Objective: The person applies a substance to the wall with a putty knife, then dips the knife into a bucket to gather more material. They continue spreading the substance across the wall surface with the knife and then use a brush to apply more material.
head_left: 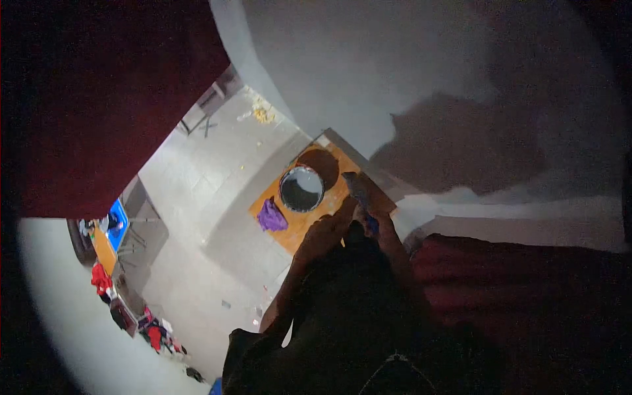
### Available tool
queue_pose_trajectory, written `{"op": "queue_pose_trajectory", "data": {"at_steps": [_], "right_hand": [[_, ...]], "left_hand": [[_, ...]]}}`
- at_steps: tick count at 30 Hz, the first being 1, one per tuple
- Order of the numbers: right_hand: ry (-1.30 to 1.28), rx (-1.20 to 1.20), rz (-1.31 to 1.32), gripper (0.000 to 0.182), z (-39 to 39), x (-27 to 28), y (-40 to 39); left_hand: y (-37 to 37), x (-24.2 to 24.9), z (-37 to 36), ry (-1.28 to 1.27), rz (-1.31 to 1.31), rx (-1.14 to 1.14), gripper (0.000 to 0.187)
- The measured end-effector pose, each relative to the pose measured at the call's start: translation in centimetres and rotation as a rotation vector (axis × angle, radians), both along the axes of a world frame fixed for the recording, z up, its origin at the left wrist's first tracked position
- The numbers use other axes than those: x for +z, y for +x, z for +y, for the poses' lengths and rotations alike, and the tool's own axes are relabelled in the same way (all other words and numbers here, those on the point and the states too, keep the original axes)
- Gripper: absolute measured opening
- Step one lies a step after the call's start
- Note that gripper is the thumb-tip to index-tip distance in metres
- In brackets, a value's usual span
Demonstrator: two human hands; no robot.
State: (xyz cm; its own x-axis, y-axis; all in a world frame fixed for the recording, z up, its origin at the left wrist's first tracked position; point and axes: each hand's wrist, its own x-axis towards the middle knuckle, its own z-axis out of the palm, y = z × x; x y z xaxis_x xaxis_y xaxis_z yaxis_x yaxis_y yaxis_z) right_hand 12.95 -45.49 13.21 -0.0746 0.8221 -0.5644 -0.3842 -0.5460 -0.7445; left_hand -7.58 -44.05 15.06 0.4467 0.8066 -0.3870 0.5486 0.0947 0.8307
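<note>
Dim light leaves both hands mostly in shadow, close together over the near edge of a small wooden table (338,197). My right hand (382,225) is closed around a scraper-like tool (356,187) with a greyish head and a bit of blue near its handle. Its exact kind is hard to make out. Beside it, my left hand (327,229) reaches toward the tool; its fingers are too dark to tell whether they grip it. Left of the hands stands a round bucket (282,191) holding greyish-white material. A crumpled purple cloth (272,216) lies at the table's left corner.
A pale wall (329,72) rises behind the table. Yellowish debris (263,112) is scattered on the tiled floor (191,164). A blue chair or table (118,224) and piles of clothes (155,334) line the left. Dark red fabric (112,105) fills the upper left.
</note>
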Motion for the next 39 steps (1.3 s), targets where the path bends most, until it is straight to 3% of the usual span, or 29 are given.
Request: {"op": "queue_pose_trajectory", "data": {"at_steps": [4,6,8,11,15,17,18,23,26,29,32,33,35,37,38,39], "right_hand": [[-0.017,0.191,-0.082,0.023,1.0,0.9,-4.2],[0.047,0.330,-0.122,0.023,1.4,0.6,-5.1],[0.143,0.448,-0.161,0.024,2.2,0.4,-6.3],[0.165,0.481,-0.332,0.028,2.6,0.8,-7.1],[0.532,0.485,-0.508,0.031,3.3,-0.8,-7.0],[0.515,0.578,-0.505,0.032,3.8,-7.1,-5.1],[0.393,0.700,-0.574,0.033,4.1,-7.2,-4.5],[0.379,0.857,-0.702,0.032,5.9,-9.2,-2.5],[0.379,0.902,-0.707,0.031,6.2,-10.7,-1.4],[0.402,0.944,-0.696,0.031,6.7,-12.5,-0.8],[0.461,0.946,-0.698,0.030,7.3,-14.7,-1.6],[0.304,0.936,-0.554,0.030,10.5,-6.0,-2.8],[0.152,0.905,-0.359,0.031,11.5,-5.2,-2.8],[0.211,1.020,-0.469,0.032,11.3,-7.1,-1.2],[0.351,1.147,-0.666,0.033,10.3,-9.6,0.1],[0.319,1.191,-0.681,0.033,10.6,-10.1,0.3]], "left_hand": [[-1.2,-4.2,-2.4,0.224,-0.364,0.324,0.026],[-1.7,-4.9,-3.0,0.044,-0.603,0.439,0.028],[-2.8,-5.5,-2.7,-0.303,-0.780,0.480,0.030],[-2.4,-2.6,-2.3,-0.441,-0.622,0.608,0.029],[-1.4,-3.4,-1.6,-0.533,-0.677,0.681,0.027],[-0.9,-5.8,-1.3,-0.471,-0.632,0.645,0.025],[-0.4,-5.1,-1.2,-0.492,-0.629,0.690,0.026],[1.7,-4.4,0.3,-0.405,-0.783,0.770,0.026],[2.9,-3.6,2.2,-0.607,-0.539,0.946,0.026],[3.5,-2.5,3.5,-0.717,-0.646,1.032,0.026],[4.8,-7.0,3.5,-0.729,-0.742,1.217,0.019],[5.2,-8.0,3.8,-0.744,-0.770,1.250,0.019],[6.5,-9.6,3.8,-0.787,-0.843,1.327,0.019],[7.6,-12.7,2.5,-0.341,-0.747,1.091,0.019],[8.1,-14.3,2.1,-0.295,-0.712,1.068,0.019],[8.6,-15.5,1.9,-0.249,-0.677,1.046,0.019]]}}
